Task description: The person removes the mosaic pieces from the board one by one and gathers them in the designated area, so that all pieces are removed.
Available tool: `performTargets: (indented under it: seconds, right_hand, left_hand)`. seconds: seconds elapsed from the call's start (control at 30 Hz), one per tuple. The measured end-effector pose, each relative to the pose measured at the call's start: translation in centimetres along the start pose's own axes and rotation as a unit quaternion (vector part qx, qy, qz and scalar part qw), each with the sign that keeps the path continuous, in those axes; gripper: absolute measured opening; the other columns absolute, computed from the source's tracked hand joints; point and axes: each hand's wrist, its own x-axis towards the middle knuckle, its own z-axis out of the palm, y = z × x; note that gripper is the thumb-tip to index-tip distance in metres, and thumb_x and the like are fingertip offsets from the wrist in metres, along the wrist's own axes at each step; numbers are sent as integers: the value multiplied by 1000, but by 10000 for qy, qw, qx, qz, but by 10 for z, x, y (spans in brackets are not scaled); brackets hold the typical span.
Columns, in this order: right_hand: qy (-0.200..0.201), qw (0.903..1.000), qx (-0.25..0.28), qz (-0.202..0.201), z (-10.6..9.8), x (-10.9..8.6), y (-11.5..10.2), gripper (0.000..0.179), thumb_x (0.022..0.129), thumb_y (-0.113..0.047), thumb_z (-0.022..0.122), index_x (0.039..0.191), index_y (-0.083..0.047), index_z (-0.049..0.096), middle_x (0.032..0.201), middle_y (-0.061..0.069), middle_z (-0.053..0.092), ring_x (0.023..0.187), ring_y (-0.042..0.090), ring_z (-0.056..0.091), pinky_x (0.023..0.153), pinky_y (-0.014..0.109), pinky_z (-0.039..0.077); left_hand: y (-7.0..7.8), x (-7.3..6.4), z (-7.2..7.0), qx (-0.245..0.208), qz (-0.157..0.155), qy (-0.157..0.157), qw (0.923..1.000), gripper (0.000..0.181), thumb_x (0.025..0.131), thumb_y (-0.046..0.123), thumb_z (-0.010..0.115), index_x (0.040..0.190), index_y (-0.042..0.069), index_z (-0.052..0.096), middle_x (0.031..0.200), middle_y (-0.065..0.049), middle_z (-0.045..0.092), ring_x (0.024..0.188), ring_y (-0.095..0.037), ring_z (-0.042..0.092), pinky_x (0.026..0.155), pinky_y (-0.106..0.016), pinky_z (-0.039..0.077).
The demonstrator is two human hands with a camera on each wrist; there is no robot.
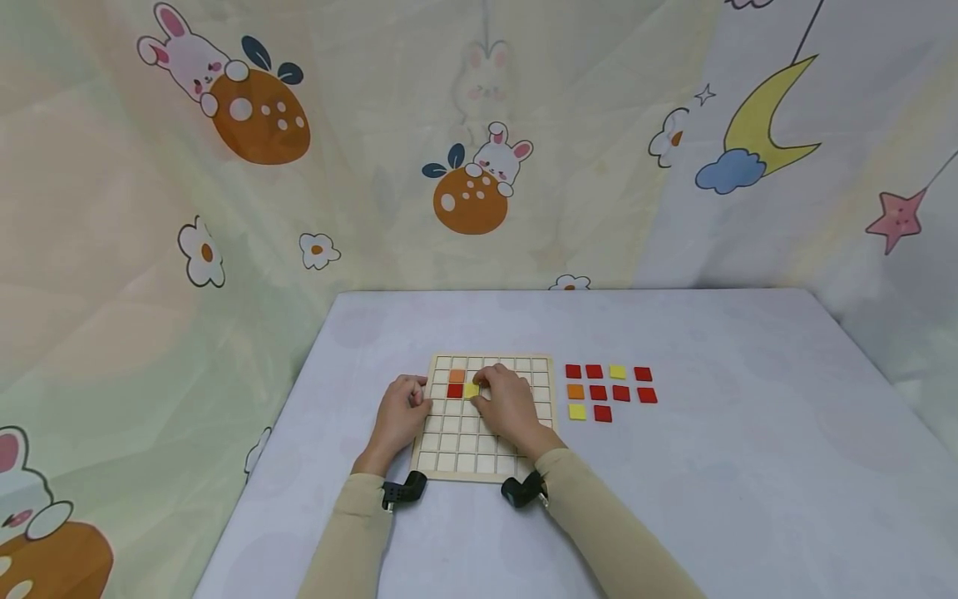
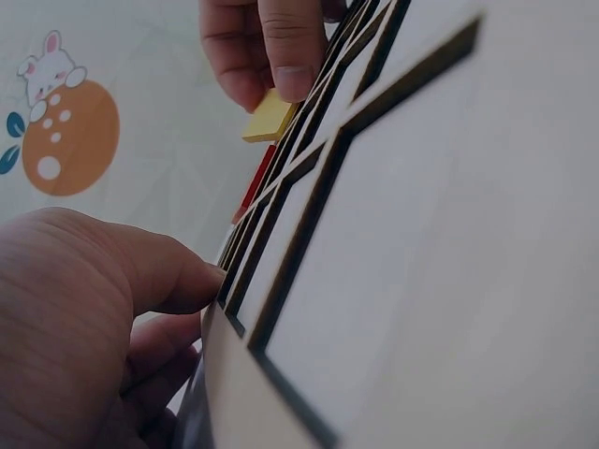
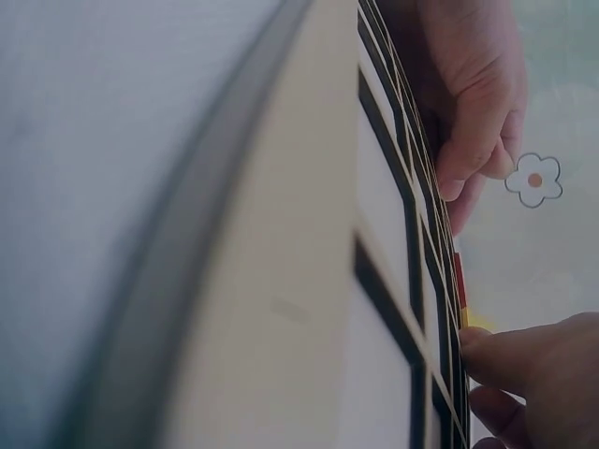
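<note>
A wooden grid board with square cells lies on the table. My right hand pinches a yellow square tile over the upper left of the grid. In the left wrist view, that tile sits tilted under the fingertips, at the grid's surface. Directly left of it a red tile fills a cell, and an orange tile is in the cell above the red one. My left hand grips the board's left edge, thumb on the frame and the other fingers curled at its side.
Right of the board, loose tiles lie in rough rows: several red ones, two yellow ones and an orange one. The pale table meets a cartoon-printed cloth at its back and sides.
</note>
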Motion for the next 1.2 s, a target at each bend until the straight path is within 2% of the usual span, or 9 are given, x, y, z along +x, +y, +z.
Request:
performTargets:
  seconds: [0.2,0.67,1.03,1.2]
  right_hand:
    - [1,9997,237,-35,1,0,-1,24,87,-17,74,109,-13,67,102,-2,62,92,16,57,87,37,45]
    - [-215,9997,-32,-74,-3,0,-2,29,87,-21,74,115,-14,70,103,0,60,84,16,55,80,33,49]
    - [-270,9991,248,-202,-7,-4,6,30,91,-22,70,119,-12,68,110,3,60,91,17,57,83,32,51]
    - [-159,9990,308,-266,-14,-10,9,30,91,-21,69,120,-12,68,110,1,60,90,15,57,81,31,51]
  left_hand:
    - [1,0,0,-16,-73,-15,10000,31,84,3,67,68,12,42,122,-9,61,121,-31,51,76,-35,37]
    - [4,0,-1,9,-121,-38,9999,30,84,3,67,69,11,42,122,-10,61,121,-31,52,78,-35,37]
    - [2,0,1,20,-87,-2,10000,31,84,3,67,68,11,41,121,-9,61,120,-30,51,77,-35,37]
    - [1,0,1,18,-73,2,10000,31,84,3,66,68,12,41,121,-9,61,121,-31,51,78,-36,37]
